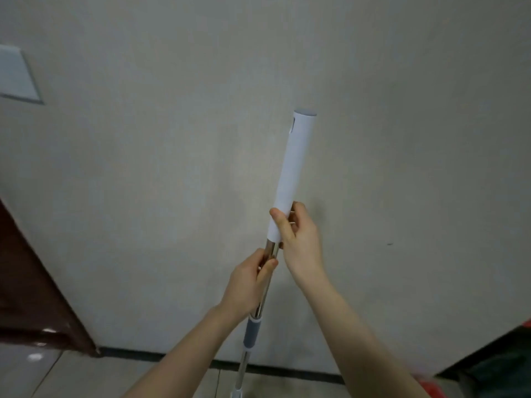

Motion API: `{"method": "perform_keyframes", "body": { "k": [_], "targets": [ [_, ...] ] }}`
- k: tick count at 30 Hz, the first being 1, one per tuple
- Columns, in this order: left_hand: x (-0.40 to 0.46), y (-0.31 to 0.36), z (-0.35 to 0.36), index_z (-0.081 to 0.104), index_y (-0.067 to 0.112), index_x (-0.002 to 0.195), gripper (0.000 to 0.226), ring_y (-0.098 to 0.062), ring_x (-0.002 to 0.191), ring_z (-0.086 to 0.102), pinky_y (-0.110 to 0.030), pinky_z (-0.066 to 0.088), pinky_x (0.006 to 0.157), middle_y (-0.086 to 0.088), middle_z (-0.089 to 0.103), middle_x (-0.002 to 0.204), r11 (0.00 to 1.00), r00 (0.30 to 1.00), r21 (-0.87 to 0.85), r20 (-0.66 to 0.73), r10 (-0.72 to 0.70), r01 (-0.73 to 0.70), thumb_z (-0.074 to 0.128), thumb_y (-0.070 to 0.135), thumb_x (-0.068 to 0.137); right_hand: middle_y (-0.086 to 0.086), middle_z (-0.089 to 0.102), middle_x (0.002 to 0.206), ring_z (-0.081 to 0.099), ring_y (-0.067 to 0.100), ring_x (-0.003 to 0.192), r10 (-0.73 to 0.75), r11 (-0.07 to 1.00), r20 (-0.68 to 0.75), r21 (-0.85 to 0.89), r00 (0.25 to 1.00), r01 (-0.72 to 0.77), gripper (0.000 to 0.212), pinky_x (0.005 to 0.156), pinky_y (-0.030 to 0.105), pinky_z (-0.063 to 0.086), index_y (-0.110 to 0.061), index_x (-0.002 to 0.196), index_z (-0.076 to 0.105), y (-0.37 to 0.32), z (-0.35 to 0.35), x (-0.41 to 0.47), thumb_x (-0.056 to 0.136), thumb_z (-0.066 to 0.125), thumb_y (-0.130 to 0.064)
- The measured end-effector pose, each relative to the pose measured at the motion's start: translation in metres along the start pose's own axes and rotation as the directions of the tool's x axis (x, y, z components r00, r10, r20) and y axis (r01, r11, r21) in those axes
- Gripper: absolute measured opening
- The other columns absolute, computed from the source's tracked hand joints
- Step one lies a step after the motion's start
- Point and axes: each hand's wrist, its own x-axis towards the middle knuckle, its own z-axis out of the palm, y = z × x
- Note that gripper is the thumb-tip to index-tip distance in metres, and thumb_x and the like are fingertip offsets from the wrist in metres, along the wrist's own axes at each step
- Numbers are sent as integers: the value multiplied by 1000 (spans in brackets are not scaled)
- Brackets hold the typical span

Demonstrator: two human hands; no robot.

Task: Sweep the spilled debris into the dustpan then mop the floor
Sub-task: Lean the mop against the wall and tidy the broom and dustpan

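A mop handle [293, 168] stands almost upright in front of me, with a long white plastic grip on top, a shiny metal pole below and a grey collar [251, 331] lower down. My right hand [298, 239] is wrapped around the bottom of the white grip. My left hand [250, 282] holds the metal pole just beneath it. The mop head is out of sight below the frame. No dustpan, broom or debris is visible.
A plain beige wall [143, 182] fills most of the view, close ahead. A dark brown door frame [34, 297] is at the lower left. Light floor tiles [71, 374] and a dark baseboard run along the bottom. A red and dark object [494, 369] sits at the lower right.
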Motion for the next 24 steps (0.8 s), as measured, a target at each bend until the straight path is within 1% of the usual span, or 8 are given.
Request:
{"method": "perform_keyframes", "body": {
  "k": [4, 9, 14, 18, 20, 21, 23, 24],
  "targets": [
    [33, -9, -17, 54, 24, 82, 22, -14, 69, 59, -36, 48, 66, 1, 63, 74, 1000, 1000, 2, -3, 13, -13, 46, 36, 98, -7, 51, 59, 49, 10, 58, 19, 1000, -24, -21, 1000, -19, 27, 66, 52, 55, -11, 82, 54, -2, 20, 37, 90, 64, -34],
    [59, -34, -26, 55, 23, 83, 24, -15, 65, 56, -35, 46, 63, -1, 59, 70, 1000, 999, 15, 46, 22, -22, 46, 40, 98, 20, 55, 74, 52, 20, 66, 79, 996, -42, -42, 996, -81, 42, 67, 60, 53, -13, 83, 55, 16, 40, 62, 79, 62, -54],
    [71, -50, -22, 51, 36, 79, 19, -5, 60, 49, -22, 39, 58, 9, 53, 65, 1000, 995, -15, 101, -22, 24, 48, 39, 98, -10, 50, 55, 50, 9, 58, 88, 988, -105, -114, 991, -100, 22, 64, 53, 55, -21, 75, 57, 40, 47, 71, 91, 66, -34],
    [78, -49, -17, 52, 41, 86, 11, -1, 63, 54, -16, 39, 60, 11, 57, 69, 997, 995, -26, 80, -67, 69, 50, 41, 96, -15, 49, 53, 50, 9, 58, 90, 984, -124, -143, 988, -108, 19, 65, 48, 57, -21, 78, 57, 45, 51, 84, 92, 65, -32],
    [77, -50, -14, 55, 40, 96, 3, -1, 73, 60, -19, 45, 65, 11, 63, 79, 992, 993, -58, 36, -114, 116, 54, 42, 94, -15, 45, 50, 45, 7, 55, 114, 981, -116, -143, 987, -130, 28, 61, 41, 53, -20, 70, 52, 50, 51, 84, 92, 65, -32],
    [75, -51, -13, 55, 39, 103, 11, -2, 79, 61, -21, 49, 67, 11, 65, 84, 988, 991, -74, -7, -136, 136, 58, 41, 92, -15, 45, 49, 44, 4, 52, 120, 980, -103, -145, 987, -135, 30, 57, 37, 50, -20, 68, 51, 52, 50, 83, 92, 65, -32],
    [68, -52, -11, 52, 37, 117, 31, -2, 88, 61, -23, 54, 71, 12, 63, 94, 988, 982, -75, -125, -145, 136, 65, 38, 88, -18, 53, 55, 52, -2, 53, 128, 980, -70, -144, 989, -137, 19, 54, 14, 43, -18, 78, 58, 55, 45, 78, 93, 65, -29],
    [63, -50, -10, 50, 34, 123, 39, -2, 92, 60, -22, 54, 73, 14, 60, 99, 993, 975, -51, -189, -118, 110, 67, 35, 87, -18, 60, 65, 57, -5, 60, 139, 980, -54, -135, 989, -145, 14, 57, 9, 43, -16, 89, 63, 55, 42, 75, 93, 65, -29]
  ]
}}
